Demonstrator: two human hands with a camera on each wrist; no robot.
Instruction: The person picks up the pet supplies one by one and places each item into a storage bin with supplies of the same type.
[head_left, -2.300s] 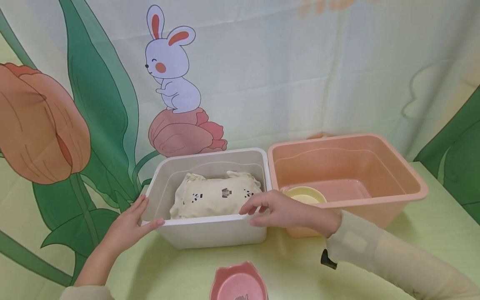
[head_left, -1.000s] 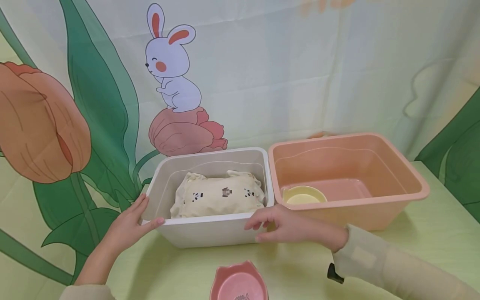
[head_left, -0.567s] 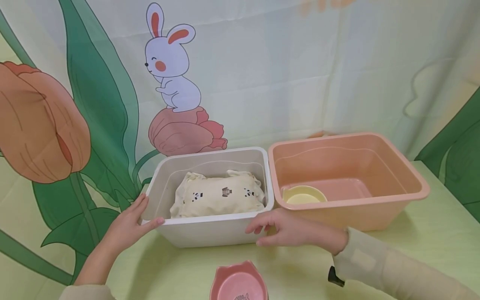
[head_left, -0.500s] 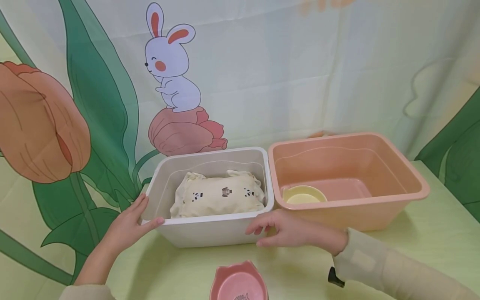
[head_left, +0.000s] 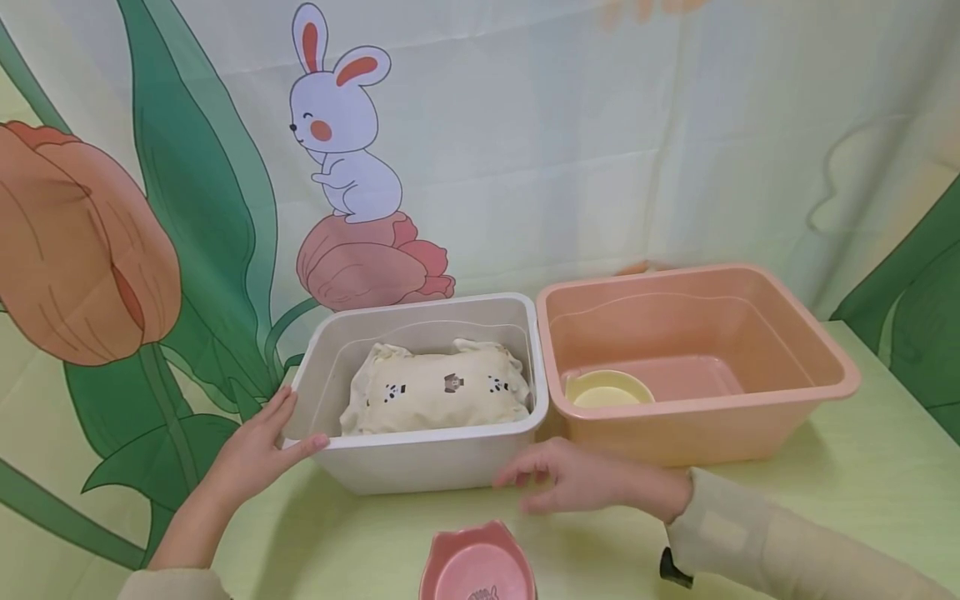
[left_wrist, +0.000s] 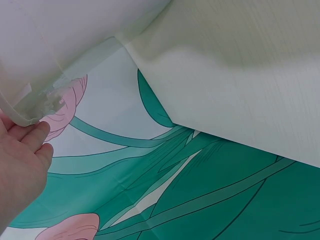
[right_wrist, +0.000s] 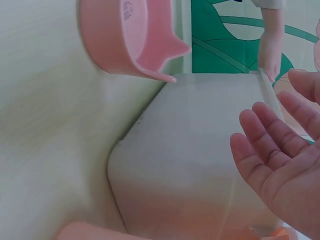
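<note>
My left hand (head_left: 255,458) rests at the front left corner of a white plastic bin (head_left: 427,467), thumb on the front rim and fingers along the left side. The left wrist view shows those fingers (left_wrist: 36,137) fairly straight against the rim. Inside the bin lies a cream cloth bundle (head_left: 427,383) printed with small animals. My right hand (head_left: 573,479) hovers with loosely bent fingers and nothing in them, in front of the bin's right end. A pink bowl (head_left: 480,567) with pointed ears sits on the table nearer me, left of and below that hand in the head view.
Close at the white bin's right side stands a peach bin (head_left: 675,429), with a pale yellow bowl (head_left: 611,392) in its front left part. Both bins stand on a pale green table (head_left: 862,517). Behind them hangs a printed curtain (head_left: 600,150).
My right hand has come off the white bin's front rim and moved down, toward me and slightly right. The left hand has kept its place; bins, bundle and bowls have not moved.
</note>
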